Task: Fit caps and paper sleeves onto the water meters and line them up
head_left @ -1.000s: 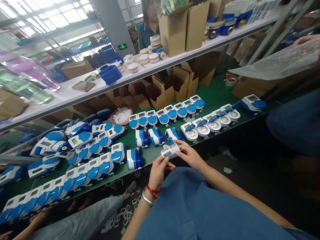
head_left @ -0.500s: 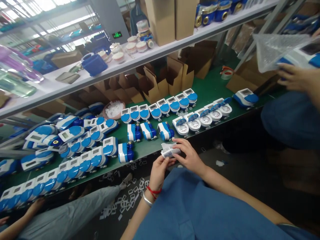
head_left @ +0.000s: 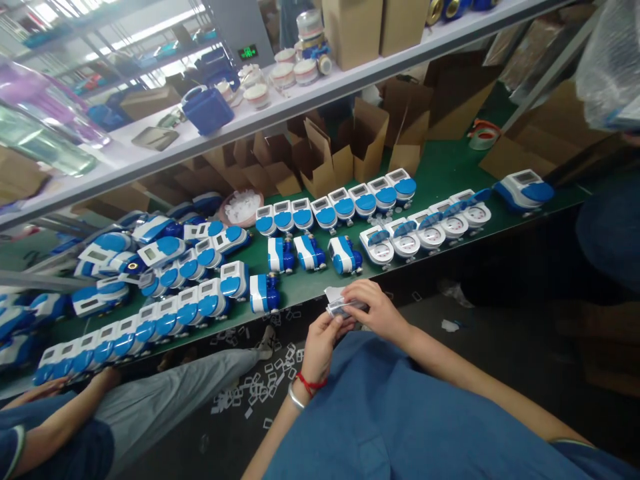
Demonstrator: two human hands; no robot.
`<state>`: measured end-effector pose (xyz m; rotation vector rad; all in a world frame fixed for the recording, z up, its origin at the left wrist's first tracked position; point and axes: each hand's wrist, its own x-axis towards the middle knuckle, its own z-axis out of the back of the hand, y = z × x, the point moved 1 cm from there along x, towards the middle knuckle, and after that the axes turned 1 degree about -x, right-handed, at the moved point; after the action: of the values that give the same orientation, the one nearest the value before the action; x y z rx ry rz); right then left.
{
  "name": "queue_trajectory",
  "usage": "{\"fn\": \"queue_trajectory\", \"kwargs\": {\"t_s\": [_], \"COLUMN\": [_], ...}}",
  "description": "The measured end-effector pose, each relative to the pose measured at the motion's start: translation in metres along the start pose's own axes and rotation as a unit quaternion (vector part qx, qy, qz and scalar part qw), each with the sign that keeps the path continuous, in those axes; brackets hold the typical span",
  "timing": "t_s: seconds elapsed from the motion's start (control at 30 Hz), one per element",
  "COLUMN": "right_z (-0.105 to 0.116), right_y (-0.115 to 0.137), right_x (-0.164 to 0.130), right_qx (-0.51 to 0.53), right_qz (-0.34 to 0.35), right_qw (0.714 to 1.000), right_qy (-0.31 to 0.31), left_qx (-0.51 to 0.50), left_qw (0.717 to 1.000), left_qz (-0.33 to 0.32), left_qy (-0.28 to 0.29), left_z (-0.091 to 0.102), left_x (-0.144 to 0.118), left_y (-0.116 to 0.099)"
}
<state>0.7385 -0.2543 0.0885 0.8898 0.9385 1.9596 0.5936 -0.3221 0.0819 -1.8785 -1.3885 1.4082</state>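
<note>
Small clear plastic part (head_left: 343,305) held between both hands, low in the centre of the head view, just off the near edge of the green surface (head_left: 440,180) and above the lap. Left hand (head_left: 320,340) closed on the part's lower left end, thumb up; red cord and metal bangle at that wrist. Right hand (head_left: 373,308) closed over its top and right side, fingers curled across. Exact shape of the part not resolvable; looks like a thin transparent cover or window.

Nearest on the surface: three blue-and-white meters (head_left: 310,252) standing apart in a short line, one more meter (head_left: 264,293) further left. Behind them, a row of meters with closed blue flaps (head_left: 335,207). To the right, a row with open dials (head_left: 430,233) showing round faces. One single meter (head_left: 524,189) well apart at far right. A large heap and long row of meters (head_left: 150,313) to the left.

Progress, as a judgement: many units lined up and seemingly finished, a few loose ones close to the hands likely pending; share done not determinable.

Floor below the surface edge strewn with small white frame scraps (head_left: 260,387). Open cardboard boxes (head_left: 320,157) at the back of the surface, tape roll (head_left: 484,135) near them. Co-worker's arm (head_left: 65,413) at lower left; another person's bubble wrap (head_left: 613,60) at top right.

Writing: green digits on a small display (head_left: 247,51) above the shelf, unreadable. No brand legible on any meter.
</note>
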Motion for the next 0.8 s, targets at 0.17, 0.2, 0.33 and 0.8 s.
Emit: {"fn": "queue_trajectory", "kwargs": {"t_s": [0.17,0.2,0.33,0.8], "right_z": [-0.015,-0.019,-0.031,-0.054], "right_y": [0.007,0.009,0.017,-0.004], "right_x": [0.019,0.024,0.041,0.104], "right_qx": [-0.076,-0.093,-0.132,-0.063], "right_qz": [0.015,0.016,0.021,0.128], "right_qw": [0.997,0.996,0.991,0.987], "right_qy": [-0.007,-0.007,0.003,0.075], "left_qx": [-0.011,-0.010,-0.009,-0.104], "left_qw": [0.999,0.999,0.997,0.992], "left_qz": [0.043,0.049,0.072,0.022], "left_qy": [0.013,0.014,0.019,-0.068], "left_z": [0.016,0.019,0.032,0.045], "left_x": [0.012,0.015,0.023,0.050], "left_y": [-0.021,-0.025,-0.045,-0.062]}}
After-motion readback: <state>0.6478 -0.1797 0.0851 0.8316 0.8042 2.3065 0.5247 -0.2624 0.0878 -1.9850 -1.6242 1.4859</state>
